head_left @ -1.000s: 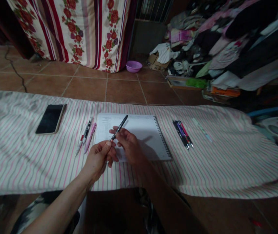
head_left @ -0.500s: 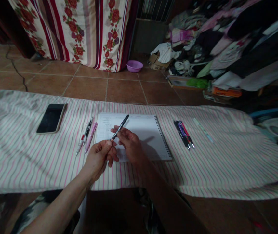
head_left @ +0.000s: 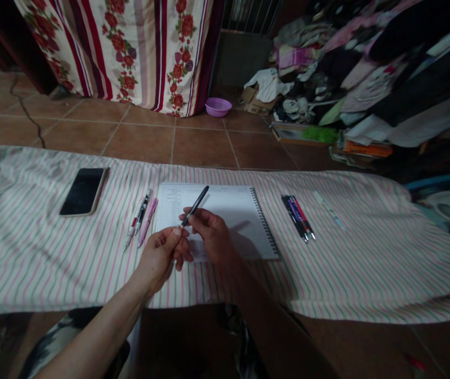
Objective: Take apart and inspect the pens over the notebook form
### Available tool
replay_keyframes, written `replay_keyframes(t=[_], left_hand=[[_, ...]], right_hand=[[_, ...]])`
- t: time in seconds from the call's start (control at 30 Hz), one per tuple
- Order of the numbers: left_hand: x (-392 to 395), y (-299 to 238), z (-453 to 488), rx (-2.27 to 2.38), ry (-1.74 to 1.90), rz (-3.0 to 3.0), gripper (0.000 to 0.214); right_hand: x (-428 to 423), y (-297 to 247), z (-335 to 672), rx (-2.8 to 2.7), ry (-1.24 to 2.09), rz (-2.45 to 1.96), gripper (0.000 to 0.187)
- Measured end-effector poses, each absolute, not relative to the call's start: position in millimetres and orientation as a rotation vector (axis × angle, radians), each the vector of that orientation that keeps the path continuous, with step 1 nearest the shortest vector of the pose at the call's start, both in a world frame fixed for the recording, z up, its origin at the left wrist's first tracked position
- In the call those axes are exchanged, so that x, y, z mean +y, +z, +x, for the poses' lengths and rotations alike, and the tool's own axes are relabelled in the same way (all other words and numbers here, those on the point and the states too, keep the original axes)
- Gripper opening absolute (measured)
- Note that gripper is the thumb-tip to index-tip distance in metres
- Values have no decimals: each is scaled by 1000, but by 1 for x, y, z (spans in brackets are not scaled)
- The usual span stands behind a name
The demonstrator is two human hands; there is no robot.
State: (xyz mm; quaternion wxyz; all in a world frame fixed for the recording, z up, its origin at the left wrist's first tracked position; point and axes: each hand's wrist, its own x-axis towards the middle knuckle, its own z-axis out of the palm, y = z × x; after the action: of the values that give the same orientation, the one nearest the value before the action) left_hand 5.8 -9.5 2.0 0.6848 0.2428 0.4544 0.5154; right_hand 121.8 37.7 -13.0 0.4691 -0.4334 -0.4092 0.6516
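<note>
**Black pen (head_left: 200,199) held aslant in both hands above an open notebook (head_left: 238,202)**

The pen is raised over the left half of the notebook, its dark upper end pointing away and to the right; the left hand (head_left: 161,251) pinches the near end narrowly between thumb and fingers; the right hand (head_left: 212,231) has its thumb and fingers drawn in on the barrel a little higher up, the two hands close together; the near tip is hidden by the left fingers.

The notebook lies flat, its spiral binding along the right edge, printed lines down the left of the page and a shadow across the right; just beside it on the left lie a pink pen (head_left: 147,223), a black-and-white pen (head_left: 142,211) and a white pen with a red part (head_left: 130,233); farther left is a phone (head_left: 83,191), dark screen up.

Right of the notebook, a cluster of black, purple and red pens (head_left: 298,217) lies slanted; a pale, slim strip (head_left: 329,210) rests beyond them; all of this is on a striped cloth (head_left: 367,263).

Past the cloth come a tiled floor (head_left: 141,139), a floral curtain (head_left: 138,52), a purple basin (head_left: 218,108) and heaped clothes (head_left: 327,68).
</note>
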Motion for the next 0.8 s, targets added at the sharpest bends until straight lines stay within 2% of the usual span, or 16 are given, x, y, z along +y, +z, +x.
replay_keyframes(t=[0.1, 0.3, 0.47, 0.7, 0.8], left_hand=[[-10, 1, 7, 1024, 1149, 557, 38], [-10, 1, 7, 1018, 1147, 560, 37], [-11, 1, 9, 1015, 1128, 543, 38], [-11, 1, 7, 997, 1113, 534, 37], [-11, 0, 6, 994, 1083, 518, 35]], right_hand=[[38, -13, 121, -991, 1560, -1111, 23], [38, -12, 122, -977, 1599, -1067, 33], [40, -14, 122, -962, 1538, -1121, 23], [38, -10, 123, -984, 1607, -1063, 35], [38, -9, 125, -974, 1647, -1059, 32]])
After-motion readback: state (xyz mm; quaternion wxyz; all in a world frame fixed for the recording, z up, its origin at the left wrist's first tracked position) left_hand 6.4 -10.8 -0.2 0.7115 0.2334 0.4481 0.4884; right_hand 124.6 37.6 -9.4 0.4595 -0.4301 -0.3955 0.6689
